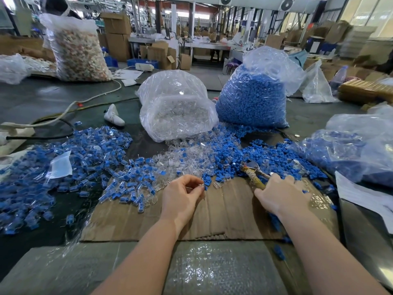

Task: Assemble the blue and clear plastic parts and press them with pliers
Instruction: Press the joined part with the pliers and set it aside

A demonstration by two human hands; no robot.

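Observation:
My left hand (182, 194) pinches a small clear plastic part (201, 185) between thumb and fingers, right beside a blue part (205, 186) at the edge of the loose pile. My right hand (280, 193) grips the yellowish handles of the pliers (252, 170), whose metal jaws lie among loose blue parts (234, 158). Loose clear parts (180, 158) lie just beyond my left hand. A heap of assembled blue-and-clear pieces (74, 167) spreads to the left. Both hands rest over a flat sheet of cardboard (225, 209).
A clear bag of clear parts (176, 107) and a bag of blue parts (253, 99) stand behind the piles. Another bag of blue pieces (350, 150) lies at the right. Cables (63, 116) and a white object (113, 116) lie at the left. Bubble wrap (212, 269) covers the near edge.

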